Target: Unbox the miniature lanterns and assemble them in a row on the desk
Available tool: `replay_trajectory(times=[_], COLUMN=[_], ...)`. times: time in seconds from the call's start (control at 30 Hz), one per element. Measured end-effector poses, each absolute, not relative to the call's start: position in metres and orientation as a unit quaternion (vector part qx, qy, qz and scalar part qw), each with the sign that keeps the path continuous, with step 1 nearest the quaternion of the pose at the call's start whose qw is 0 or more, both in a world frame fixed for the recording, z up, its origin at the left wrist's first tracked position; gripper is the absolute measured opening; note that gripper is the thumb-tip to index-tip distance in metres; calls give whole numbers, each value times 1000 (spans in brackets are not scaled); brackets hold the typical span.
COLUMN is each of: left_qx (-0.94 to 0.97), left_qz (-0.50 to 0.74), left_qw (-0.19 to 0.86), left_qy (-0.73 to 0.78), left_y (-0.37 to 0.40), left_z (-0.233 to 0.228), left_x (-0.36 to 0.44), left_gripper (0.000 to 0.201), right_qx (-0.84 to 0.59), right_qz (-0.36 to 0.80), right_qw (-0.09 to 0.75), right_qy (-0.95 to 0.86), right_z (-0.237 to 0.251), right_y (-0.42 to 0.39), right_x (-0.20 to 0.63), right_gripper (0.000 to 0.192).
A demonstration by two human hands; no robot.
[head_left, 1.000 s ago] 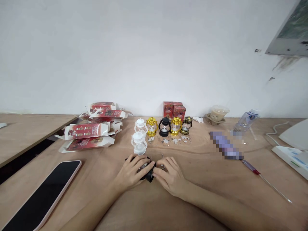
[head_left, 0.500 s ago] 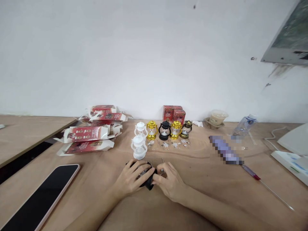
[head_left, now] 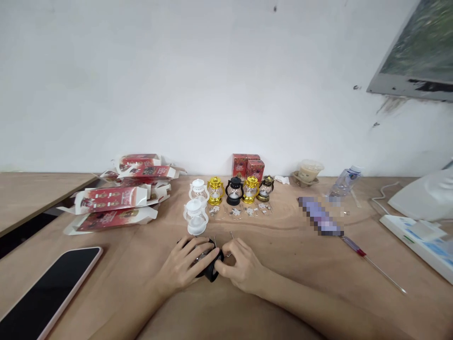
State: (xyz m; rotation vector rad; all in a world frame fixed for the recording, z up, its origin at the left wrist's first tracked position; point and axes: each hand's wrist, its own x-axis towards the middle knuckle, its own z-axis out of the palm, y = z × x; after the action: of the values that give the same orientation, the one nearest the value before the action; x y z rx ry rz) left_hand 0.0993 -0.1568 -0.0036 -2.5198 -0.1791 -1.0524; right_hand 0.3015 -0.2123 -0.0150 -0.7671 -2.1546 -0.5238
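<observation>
A small black lantern (head_left: 211, 273) lies tipped over on the wooden table (head_left: 300, 302). My left hand (head_left: 186, 262) wraps over its body from the left, and its round base points toward my right hand (head_left: 242, 267). The right thumb presses at the base, and the fingers are curled in a pinch; anything between them is hidden. Thin metal pieces (head_left: 231, 233) show close to the right fingertips. Just behind my hands stand two white lanterns (head_left: 196, 219). Further back are gold lanterns (head_left: 215, 192), another black lantern (head_left: 234, 193) and a bronze one (head_left: 265, 190).
Small metal parts (head_left: 236, 212) lie before the lantern row, with red boxes (head_left: 255, 170) behind. Opened red cartons (head_left: 113, 198) pile up at left, above a phone (head_left: 49, 293). To the right are a cup (head_left: 309, 172), bottle (head_left: 345, 183), screwdriver (head_left: 359, 250) and power strip (head_left: 417, 241).
The view has swung slightly right, so everything sits further left. The held lantern's base has turned somewhat, showing more of its underside. Both hands stay on the lantern.
</observation>
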Motion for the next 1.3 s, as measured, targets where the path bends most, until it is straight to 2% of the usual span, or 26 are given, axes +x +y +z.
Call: replay_trajectory(times=[0.37,0.53,0.7,1.07,1.3], left_qx=[-879,-861,-857,-870,-883], left_qz=[-442,-474,-480,-460,-432], left_qw=[147,129,132,138,148], left_qy=[-103,-129,-130,-109,-110], left_y=[-159,-163,-163,-167,-168], left_z=[-15,-10,-11,-9,-4], left_x=[102,102,100,102,102], left_gripper=[35,37,38,32,29], right_qx=[-297,-274,-253,-249,-229], right_qz=[-197,-216,-226,-242,-234], right_qw=[451,434,440,475,457], right_qy=[-819,-831,-832,-809,-827], right_z=[-19,-13,-10,-10,-14], right_y=[-212,-214,-214,-215,-208], right_x=[300,301,300,301,306], right_gripper=[15,30,37,18,22])
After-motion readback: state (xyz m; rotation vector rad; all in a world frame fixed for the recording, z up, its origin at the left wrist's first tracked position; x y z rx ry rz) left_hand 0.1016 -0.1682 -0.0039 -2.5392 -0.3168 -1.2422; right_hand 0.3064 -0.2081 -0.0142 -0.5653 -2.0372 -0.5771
